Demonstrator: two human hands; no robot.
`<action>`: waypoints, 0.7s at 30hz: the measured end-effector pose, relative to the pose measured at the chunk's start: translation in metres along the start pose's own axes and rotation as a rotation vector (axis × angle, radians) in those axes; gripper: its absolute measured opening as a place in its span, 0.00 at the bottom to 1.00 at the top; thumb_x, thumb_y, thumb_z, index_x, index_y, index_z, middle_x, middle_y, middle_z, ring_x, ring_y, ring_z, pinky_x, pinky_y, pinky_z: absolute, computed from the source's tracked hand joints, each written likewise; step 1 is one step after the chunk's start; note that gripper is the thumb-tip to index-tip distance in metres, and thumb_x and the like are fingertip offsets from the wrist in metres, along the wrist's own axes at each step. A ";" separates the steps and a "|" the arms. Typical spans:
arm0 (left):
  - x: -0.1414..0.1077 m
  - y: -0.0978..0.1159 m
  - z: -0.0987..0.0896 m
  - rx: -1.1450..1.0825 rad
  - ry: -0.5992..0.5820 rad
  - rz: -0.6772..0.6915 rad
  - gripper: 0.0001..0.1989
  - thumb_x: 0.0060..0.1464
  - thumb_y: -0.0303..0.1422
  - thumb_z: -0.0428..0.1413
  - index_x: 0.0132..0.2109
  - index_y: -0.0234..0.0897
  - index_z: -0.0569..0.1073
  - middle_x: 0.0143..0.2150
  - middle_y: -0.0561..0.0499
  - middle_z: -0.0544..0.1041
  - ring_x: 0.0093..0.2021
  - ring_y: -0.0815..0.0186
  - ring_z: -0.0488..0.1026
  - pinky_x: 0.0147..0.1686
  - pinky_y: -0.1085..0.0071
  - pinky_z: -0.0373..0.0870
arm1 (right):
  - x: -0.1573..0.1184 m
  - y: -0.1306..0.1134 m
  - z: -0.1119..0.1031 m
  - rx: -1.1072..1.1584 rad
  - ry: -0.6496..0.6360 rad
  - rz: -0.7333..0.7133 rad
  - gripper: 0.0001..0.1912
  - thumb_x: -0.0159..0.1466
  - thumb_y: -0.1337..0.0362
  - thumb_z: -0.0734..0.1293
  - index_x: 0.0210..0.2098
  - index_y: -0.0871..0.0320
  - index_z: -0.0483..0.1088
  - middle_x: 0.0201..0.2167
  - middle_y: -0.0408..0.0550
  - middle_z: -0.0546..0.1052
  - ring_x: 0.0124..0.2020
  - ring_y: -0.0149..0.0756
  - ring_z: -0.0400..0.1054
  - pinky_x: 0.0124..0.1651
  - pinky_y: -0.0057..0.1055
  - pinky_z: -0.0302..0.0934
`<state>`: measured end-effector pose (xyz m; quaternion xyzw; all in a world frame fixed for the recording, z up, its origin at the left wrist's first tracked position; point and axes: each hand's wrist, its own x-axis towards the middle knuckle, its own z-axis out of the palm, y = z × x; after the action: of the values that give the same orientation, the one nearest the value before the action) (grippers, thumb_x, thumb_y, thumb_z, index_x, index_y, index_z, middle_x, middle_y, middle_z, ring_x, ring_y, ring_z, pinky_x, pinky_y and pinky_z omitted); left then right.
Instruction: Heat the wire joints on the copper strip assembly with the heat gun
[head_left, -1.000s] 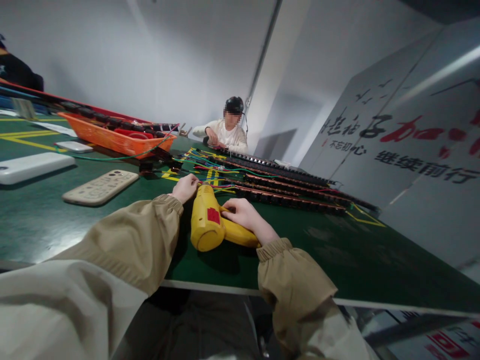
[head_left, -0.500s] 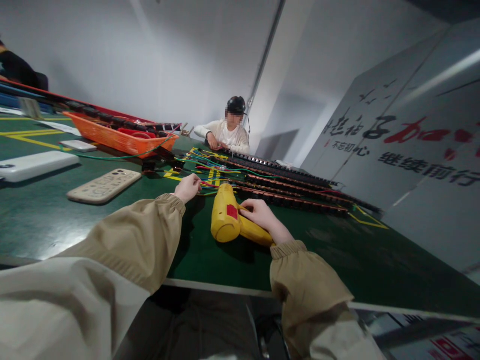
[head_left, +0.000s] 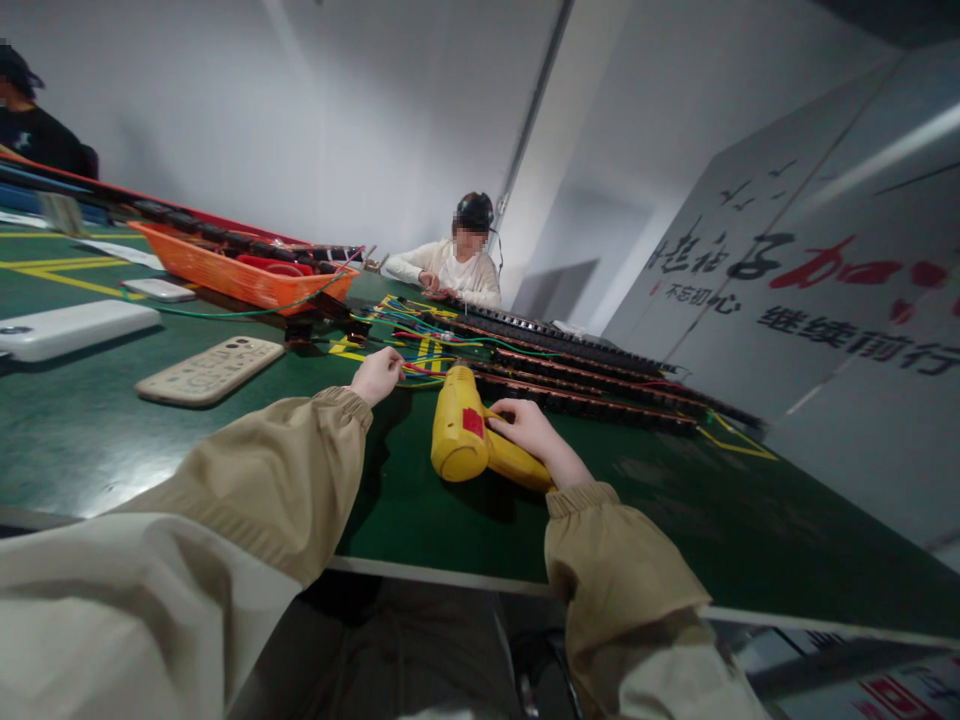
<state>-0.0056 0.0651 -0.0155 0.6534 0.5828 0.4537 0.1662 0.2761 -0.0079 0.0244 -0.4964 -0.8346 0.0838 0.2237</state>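
A yellow heat gun with a red label is in my right hand, whose fingers wrap its handle. Its nozzle points away from me, toward the coloured wires on the table. To the left, the fingers of my left hand pinch the ends of those thin wires. Beyond the heat gun lie several long dark strips with copper-coloured edges, and wires run out from their left ends. The exact spot where the nozzle faces the wires is partly hidden by the gun.
On the left of the green table are a beige phone case, a white device and a smaller white phone. An orange tray holds dark strips. A person sits across the table; another person is at far left.
My right hand has shifted the heat gun slightly to the right. My left hand stays on the wires. The person across has moved their hands a little.
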 end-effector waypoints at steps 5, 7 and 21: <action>-0.003 0.005 -0.003 0.006 0.003 0.015 0.08 0.54 0.30 0.47 0.36 0.36 0.70 0.29 0.50 0.77 0.33 0.65 0.73 0.33 0.72 0.65 | 0.000 0.000 0.001 0.088 -0.002 -0.015 0.09 0.57 0.63 0.66 0.34 0.60 0.75 0.33 0.47 0.77 0.34 0.35 0.70 0.37 0.29 0.60; -0.003 0.004 -0.003 0.002 0.006 0.022 0.08 0.54 0.29 0.47 0.35 0.36 0.70 0.29 0.50 0.77 0.33 0.65 0.73 0.33 0.72 0.65 | 0.000 -0.001 0.001 0.083 0.002 -0.017 0.09 0.57 0.64 0.66 0.34 0.60 0.75 0.33 0.47 0.77 0.35 0.36 0.70 0.38 0.30 0.60; -0.001 0.001 0.000 -0.010 0.016 0.021 0.08 0.54 0.30 0.47 0.36 0.36 0.70 0.28 0.50 0.77 0.32 0.65 0.73 0.33 0.72 0.65 | 0.000 -0.003 0.002 0.045 0.021 -0.041 0.08 0.57 0.67 0.65 0.34 0.60 0.75 0.34 0.47 0.77 0.36 0.36 0.70 0.39 0.30 0.60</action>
<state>-0.0047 0.0637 -0.0148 0.6549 0.5748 0.4637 0.1601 0.2725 -0.0090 0.0241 -0.4751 -0.8400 0.0928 0.2451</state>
